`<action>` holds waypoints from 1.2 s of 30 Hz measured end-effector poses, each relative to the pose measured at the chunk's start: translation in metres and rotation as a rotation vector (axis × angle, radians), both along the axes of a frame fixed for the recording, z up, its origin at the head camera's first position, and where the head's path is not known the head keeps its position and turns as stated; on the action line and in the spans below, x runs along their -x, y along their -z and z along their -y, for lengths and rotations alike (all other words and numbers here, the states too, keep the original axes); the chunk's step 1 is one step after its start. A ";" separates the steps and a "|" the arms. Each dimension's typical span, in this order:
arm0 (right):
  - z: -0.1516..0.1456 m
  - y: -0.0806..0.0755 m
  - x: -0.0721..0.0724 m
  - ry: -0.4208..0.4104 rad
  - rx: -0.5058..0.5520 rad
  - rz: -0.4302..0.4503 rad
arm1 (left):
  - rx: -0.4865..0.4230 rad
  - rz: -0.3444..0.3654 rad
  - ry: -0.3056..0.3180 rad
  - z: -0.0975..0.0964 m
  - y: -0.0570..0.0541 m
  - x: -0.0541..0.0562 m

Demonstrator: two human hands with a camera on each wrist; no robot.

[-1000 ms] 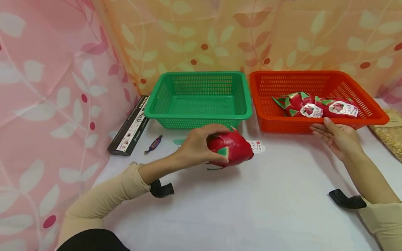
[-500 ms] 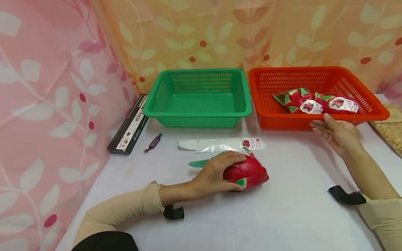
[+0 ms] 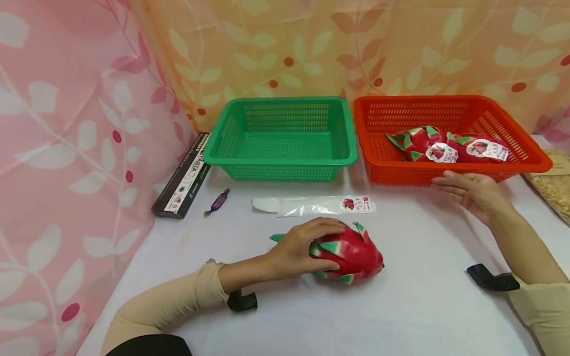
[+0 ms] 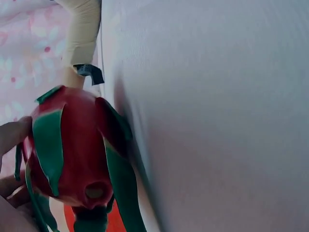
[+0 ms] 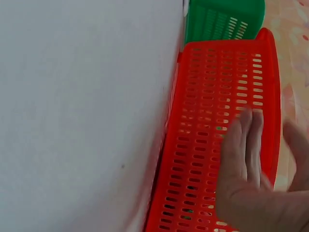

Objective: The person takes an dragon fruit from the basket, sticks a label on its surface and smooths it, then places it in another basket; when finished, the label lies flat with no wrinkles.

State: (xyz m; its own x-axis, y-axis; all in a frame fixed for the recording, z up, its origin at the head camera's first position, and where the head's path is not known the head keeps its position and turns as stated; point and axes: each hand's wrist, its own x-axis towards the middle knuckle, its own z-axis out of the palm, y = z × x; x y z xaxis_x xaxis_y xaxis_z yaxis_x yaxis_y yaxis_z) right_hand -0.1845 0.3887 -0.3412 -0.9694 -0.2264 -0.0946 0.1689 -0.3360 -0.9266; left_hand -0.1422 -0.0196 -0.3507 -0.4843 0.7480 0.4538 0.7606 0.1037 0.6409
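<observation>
My left hand (image 3: 289,252) grips a red dragon fruit (image 3: 358,254) with green-tipped scales, its fingers and thumb spread over the leafy end. The fruit lies on the white table, its rounded tip pointing right in the head view. Close up in the left wrist view, the same dragon fruit (image 4: 79,145) shows long green scales and a stem scar. In front of the red basket (image 3: 411,174) is my right hand (image 3: 481,195), its fingers straight and holding nothing. Two dragon fruits with white labels (image 3: 445,148) lie in that basket.
A green basket (image 3: 280,162) stands left of the red one. Between it and my left hand lies a flat clear packet (image 3: 320,206) with a fruit label. Farther left are a purple-wrapped candy (image 3: 218,201) and a black box (image 3: 182,180). A bag of yellow grains (image 3: 552,183) sits far right.
My left hand has brought the dragon fruit down and slightly right, onto the table, and turned it, uncovering the flat packet. My right thumb has left the red basket's rim; that hand shifted slightly left.
</observation>
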 end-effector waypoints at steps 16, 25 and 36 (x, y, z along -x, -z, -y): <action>0.128 -0.008 0.018 -0.273 -1.249 -0.525 | 0.288 0.062 -0.006 0.023 -0.038 0.066; 0.140 0.014 0.030 -0.241 -1.328 -0.536 | 0.429 0.287 -0.132 0.016 0.006 0.136; 0.143 0.009 0.027 -0.266 -1.118 -0.420 | 0.328 0.282 -0.084 -0.011 0.004 0.133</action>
State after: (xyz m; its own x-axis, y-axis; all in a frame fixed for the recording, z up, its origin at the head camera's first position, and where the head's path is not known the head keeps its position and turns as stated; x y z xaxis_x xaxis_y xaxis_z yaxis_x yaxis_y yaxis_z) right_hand -0.2119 0.2456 -0.3500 -0.9073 -0.4169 -0.0552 -0.2709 0.6798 -0.6815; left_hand -0.2748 -0.0087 -0.3550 -0.6204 0.7832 0.0397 0.5406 0.3905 0.7451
